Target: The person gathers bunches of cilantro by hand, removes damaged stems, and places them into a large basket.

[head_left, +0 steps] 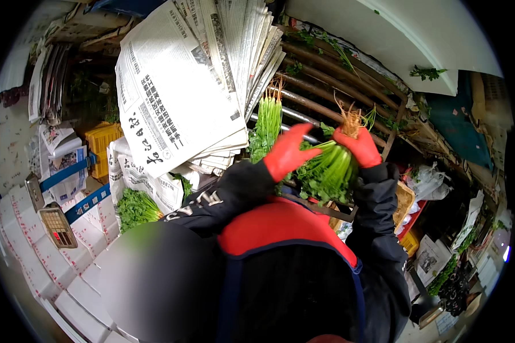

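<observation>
My right hand (360, 147), in a red rubber glove, is closed round the root end of a bunch of coriander (335, 168). Its tangled brown roots (352, 119) stick up above the glove, and the leafy stems fan out downward. To the left of that bunch, my left hand (290, 153), also red-gloved, has its thumb and fingers apart with nothing visible in the grasp. Just beyond the left hand, a second bunch of coriander (267, 123) lies roots up beside the newspapers.
A thick fanned stack of newspapers (177, 86) covers the far left, next to a brown metal bar rack (326, 71) with loose sprigs. Another leafy bunch (136, 208) rests at left near white boxes (40, 240). A yellow crate (104, 146) stands behind. Plastic bags (429, 182) are at right.
</observation>
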Tool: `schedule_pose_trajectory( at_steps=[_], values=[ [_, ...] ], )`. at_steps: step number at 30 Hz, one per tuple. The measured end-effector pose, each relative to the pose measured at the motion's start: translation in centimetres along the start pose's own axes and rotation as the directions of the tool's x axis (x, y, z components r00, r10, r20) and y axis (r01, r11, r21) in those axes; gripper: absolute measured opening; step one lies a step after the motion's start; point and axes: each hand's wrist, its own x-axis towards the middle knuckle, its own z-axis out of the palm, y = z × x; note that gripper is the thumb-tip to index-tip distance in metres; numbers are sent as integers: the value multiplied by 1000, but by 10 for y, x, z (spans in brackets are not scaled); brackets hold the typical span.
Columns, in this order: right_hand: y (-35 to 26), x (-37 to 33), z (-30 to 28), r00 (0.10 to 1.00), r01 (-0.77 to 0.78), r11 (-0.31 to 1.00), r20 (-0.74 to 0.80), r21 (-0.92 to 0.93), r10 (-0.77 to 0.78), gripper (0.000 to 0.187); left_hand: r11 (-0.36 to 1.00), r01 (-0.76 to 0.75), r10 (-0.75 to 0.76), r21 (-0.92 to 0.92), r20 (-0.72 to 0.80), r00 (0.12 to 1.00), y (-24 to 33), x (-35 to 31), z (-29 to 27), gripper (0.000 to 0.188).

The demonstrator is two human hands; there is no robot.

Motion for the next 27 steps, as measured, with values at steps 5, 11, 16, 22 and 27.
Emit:
schedule_pose_trajectory(
  at_steps=[5, 11, 16, 22, 27],
  values=[
    [-2, 41, 12, 971, 113, 989, 223, -96, -89, 21, 938, 169, 18, 303, -528, 849, -28, -4, -21, 59],
    [41, 162, 87, 974, 116, 787, -85, -606, -209, 32, 883, 339, -48, 326, -656, 754, -63, 34, -21, 42],
    [49, 166, 80, 980, 160, 919, -54, -359, -192, 26, 993, 118, -72, 15, -717, 693, -76, 45, -22, 36],
    [40, 144, 68, 970, 208, 953, 83, 220, -230, 25, 937, 19, -181, -350, -437, 881, -76, 43, -22, 27],
    [26, 130, 61, 967, 87, 976, 220, 198, -131, 26, 997, -71, 72, 24, -548, 833, -58, 33, -8, 27]
  ],
)
